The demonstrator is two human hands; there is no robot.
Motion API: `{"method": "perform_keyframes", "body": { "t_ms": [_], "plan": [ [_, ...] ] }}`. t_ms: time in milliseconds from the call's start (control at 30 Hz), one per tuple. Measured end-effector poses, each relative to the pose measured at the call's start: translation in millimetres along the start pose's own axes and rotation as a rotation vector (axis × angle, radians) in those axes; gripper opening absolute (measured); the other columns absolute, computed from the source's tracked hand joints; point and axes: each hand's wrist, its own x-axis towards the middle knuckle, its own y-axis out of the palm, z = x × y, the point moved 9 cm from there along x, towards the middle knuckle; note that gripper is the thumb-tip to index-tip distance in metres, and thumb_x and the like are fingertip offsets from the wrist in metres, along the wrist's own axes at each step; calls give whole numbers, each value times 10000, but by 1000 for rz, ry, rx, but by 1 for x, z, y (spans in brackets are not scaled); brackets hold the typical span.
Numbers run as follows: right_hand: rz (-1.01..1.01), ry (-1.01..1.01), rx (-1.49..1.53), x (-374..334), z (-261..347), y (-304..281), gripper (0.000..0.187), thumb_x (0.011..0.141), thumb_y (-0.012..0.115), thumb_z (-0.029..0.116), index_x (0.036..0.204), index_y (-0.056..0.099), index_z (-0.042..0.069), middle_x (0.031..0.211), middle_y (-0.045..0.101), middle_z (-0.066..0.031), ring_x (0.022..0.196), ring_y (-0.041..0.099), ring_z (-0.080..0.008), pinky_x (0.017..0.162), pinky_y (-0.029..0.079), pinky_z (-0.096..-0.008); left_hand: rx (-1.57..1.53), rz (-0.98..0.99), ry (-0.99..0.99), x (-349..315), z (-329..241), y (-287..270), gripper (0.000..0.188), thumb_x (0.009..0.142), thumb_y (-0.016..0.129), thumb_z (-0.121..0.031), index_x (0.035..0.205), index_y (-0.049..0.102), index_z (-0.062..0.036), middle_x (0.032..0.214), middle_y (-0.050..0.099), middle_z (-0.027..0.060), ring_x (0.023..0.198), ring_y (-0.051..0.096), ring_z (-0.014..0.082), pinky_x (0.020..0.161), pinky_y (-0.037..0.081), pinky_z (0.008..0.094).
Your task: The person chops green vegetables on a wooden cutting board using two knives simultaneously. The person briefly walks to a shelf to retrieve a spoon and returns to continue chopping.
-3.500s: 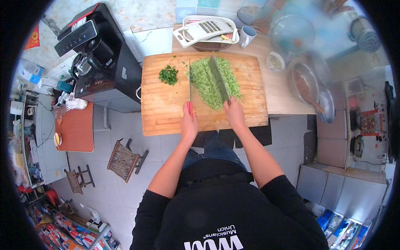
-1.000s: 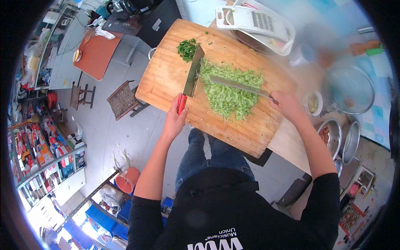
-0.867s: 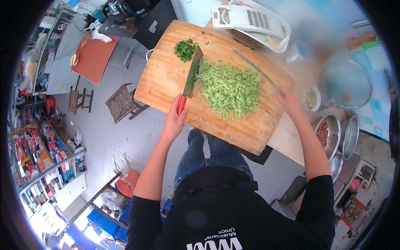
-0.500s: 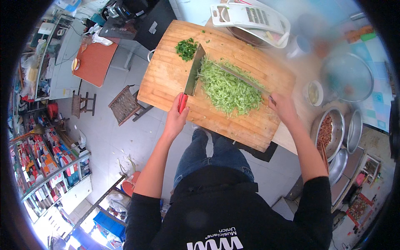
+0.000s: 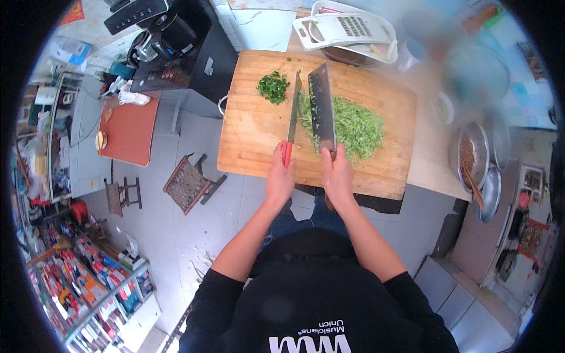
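Observation:
My left hand (image 5: 281, 179) is closed round the red handle of a cleaver (image 5: 295, 109), its blade on edge over the cutting board. Beside it my right hand (image 5: 337, 176) grips the dark handle of a second, broader cleaver (image 5: 322, 109), with green shreds stuck to its face. The two blades point away from me, side by side, a narrow gap between them. To the right of the broad blade, and partly behind it, lies a heap of shredded green vegetable (image 5: 359, 126). A small pile of chopped dark green herbs (image 5: 273, 87) sits at the board's far left. Both rest on the wooden cutting board (image 5: 253, 141).
A white grater (image 5: 347, 30) lies over a container behind the board. At right are a metal bowl of minced brown food (image 5: 471, 150) with chopsticks (image 5: 474, 187) and a glass bowl (image 5: 479, 73). A black coffee machine (image 5: 170, 35) and a woven stool (image 5: 191, 183) are at left.
My right cleaver has moved left from across the heap to beside the left one. The left cleaver now points more straight ahead. The whole view has shifted.

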Motion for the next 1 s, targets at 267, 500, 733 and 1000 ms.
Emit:
{"method": "perform_keyframes", "body": {
  "t_ms": [267, 500, 733, 1000],
  "plan": [
    [-178, 49, -136, -7, -2, 23, 205, 907, 485, 197, 922, 425, 2, 650, 559, -206, 623, 570, -383, 531, 412, -449, -25, 157, -16, 4, 7, -7, 489, 868, 480, -118, 1309, 287, -32, 1137, 507, 270, 1024, 513, 423, 856, 412, 431],
    [-223, 69, -200, -7, 2, 11, 190, 917, 464, 188, 929, 424, 3, 669, 571, -209, 639, 569, -399, 539, 413, -457, -53, 188, 137, 4, 4, 1, 524, 841, 452, -64, 1322, 249, -16, 1160, 484, 272, 1052, 503, 406, 879, 401, 423],
    [-186, 173, -289, 1, -24, 10, 228, 915, 451, 234, 935, 419, 9, 693, 584, -245, 708, 569, -443, 586, 429, -499, -58, 295, 5, 5, 3, 7, 535, 824, 444, -54, 1322, 248, -30, 1142, 496, 270, 1060, 499, 403, 882, 395, 418],
    [-221, 122, -161, -4, -26, -11, 221, 911, 467, 213, 895, 432, -5, 675, 582, -231, 664, 563, -433, 574, 421, -491, -77, 271, -63, 5, 9, 4, 464, 795, 449, -37, 1246, 344, -32, 986, 535, 230, 931, 538, 373, 812, 414, 402]
  ]
}}
